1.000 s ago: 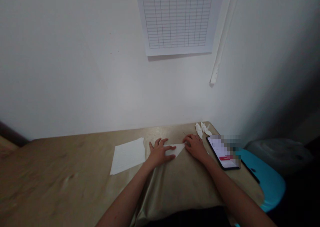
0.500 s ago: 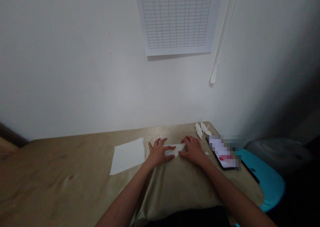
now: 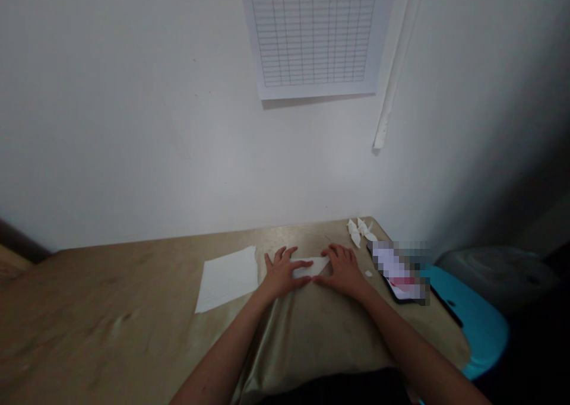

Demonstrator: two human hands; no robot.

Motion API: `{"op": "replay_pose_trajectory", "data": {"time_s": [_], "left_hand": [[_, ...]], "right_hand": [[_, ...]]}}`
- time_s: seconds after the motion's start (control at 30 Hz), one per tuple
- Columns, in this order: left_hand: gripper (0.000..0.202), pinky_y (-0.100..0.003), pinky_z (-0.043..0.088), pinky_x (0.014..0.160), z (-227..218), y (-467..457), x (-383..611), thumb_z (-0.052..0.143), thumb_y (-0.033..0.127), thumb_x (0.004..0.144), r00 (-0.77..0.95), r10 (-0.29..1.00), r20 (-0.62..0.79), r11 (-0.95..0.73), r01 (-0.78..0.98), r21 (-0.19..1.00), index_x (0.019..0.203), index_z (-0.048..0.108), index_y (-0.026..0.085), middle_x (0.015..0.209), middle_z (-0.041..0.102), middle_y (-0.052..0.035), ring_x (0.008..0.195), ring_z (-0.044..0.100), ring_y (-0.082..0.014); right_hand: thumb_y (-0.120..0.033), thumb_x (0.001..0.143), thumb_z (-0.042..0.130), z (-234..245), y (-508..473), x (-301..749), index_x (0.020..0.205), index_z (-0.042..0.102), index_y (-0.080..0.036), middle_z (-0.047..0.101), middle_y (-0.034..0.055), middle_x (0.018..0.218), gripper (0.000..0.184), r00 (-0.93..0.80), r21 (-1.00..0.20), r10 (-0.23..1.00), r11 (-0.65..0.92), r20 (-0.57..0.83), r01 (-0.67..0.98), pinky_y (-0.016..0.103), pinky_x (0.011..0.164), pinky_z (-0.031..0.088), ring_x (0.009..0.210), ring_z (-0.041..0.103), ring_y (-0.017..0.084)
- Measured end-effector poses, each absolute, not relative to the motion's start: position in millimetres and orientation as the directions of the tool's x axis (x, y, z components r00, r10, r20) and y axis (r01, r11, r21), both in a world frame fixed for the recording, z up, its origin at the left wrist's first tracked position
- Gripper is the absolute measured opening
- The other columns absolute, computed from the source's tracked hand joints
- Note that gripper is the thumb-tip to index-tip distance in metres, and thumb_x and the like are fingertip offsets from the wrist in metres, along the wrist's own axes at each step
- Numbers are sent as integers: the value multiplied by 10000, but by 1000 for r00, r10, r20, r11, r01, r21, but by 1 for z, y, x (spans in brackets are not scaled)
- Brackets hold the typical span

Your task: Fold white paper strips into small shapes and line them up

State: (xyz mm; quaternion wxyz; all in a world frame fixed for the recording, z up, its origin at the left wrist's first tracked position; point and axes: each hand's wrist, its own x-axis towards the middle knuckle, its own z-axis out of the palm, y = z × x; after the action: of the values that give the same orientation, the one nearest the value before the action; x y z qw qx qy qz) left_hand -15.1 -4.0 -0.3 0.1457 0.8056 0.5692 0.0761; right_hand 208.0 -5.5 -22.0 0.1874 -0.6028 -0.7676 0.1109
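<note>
A small folded piece of white paper (image 3: 307,269) lies on the cloth-covered table between my two hands. My left hand (image 3: 281,274) is spread over its left part, index finger resting on top and thumb at the near edge, the other fingers stretched out. At the right end, my right hand (image 3: 344,272) grips the paper with bent fingers at the far corner and thumb at the near edge. A shaded flap shows there. The tips of both thumbs nearly meet; the paper's ends are hidden under the hands.
A larger white sheet (image 3: 227,279) lies left of my hands. Folded white paper figures (image 3: 360,231) sit at the far right corner, with a paper scrap (image 3: 368,273) nearer. A partly blurred phone (image 3: 403,292) lies at the right edge, beside a turquoise chair (image 3: 483,328). A wall stands behind.
My right thumb has slid left along the paper's near edge towards my left thumb. The near corner of the paper between them now looks folded or covered. My left hand has stayed put.
</note>
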Motion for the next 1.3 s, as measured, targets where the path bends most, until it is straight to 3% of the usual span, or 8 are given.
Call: {"op": "replay_pose_trajectory", "data": {"time_s": [0.3, 0.5, 0.77, 1.0, 1.3], "left_hand": [[488, -808, -35, 1090, 0, -4, -16, 674, 633, 795, 347, 936, -56, -312, 894, 322, 1272, 595, 566, 1614, 329, 21, 1509, 166, -417], [499, -799, -33, 1097, 1, -4, -16, 671, 640, 794, 342, 937, -71, -302, 896, 324, 1281, 593, 557, 1616, 322, 20, 1514, 144, -414], [489, -802, -23, 1094, -1, -3, -15, 687, 621, 790, 336, 940, -59, -300, 896, 327, 1267, 608, 549, 1613, 330, 14, 1509, 160, -411], [496, -807, -32, 1088, -2, -2, -17, 676, 643, 790, 343, 937, -67, -306, 897, 318, 1273, 594, 565, 1618, 322, 16, 1511, 161, -412], [480, -810, -10, 1090, -2, -2, -16, 681, 626, 793, 350, 935, -56, -315, 894, 318, 1263, 599, 570, 1610, 336, 18, 1508, 170, -410]], "right_hand": [[-344, 782, 688, -20, 4, 216, 1166, 646, -262, 523, 83, 1318, 395, -198, -455, 962, 263, 186, 851, 442, 1131, 251, 1297, 425, 278], [-230, 787, 640, -17, 8, 221, 1098, 674, -251, 567, 65, 1224, 313, -215, -451, 951, 295, 220, 843, 404, 1087, 284, 1225, 465, 249], [-179, 815, 593, -16, 12, 219, 1034, 692, -256, 592, 51, 1170, 252, -166, -441, 957, 258, 236, 860, 387, 1059, 295, 1178, 490, 235], [-91, 826, 524, -20, 23, 226, 1013, 719, -281, 599, 32, 1174, 331, -187, -458, 960, 264, 208, 849, 382, 1054, 306, 1182, 490, 217], [-281, 818, 641, -16, 13, 221, 1045, 686, -263, 583, 48, 1185, 232, -175, -453, 964, 250, 202, 856, 415, 1065, 305, 1181, 487, 248]]}}
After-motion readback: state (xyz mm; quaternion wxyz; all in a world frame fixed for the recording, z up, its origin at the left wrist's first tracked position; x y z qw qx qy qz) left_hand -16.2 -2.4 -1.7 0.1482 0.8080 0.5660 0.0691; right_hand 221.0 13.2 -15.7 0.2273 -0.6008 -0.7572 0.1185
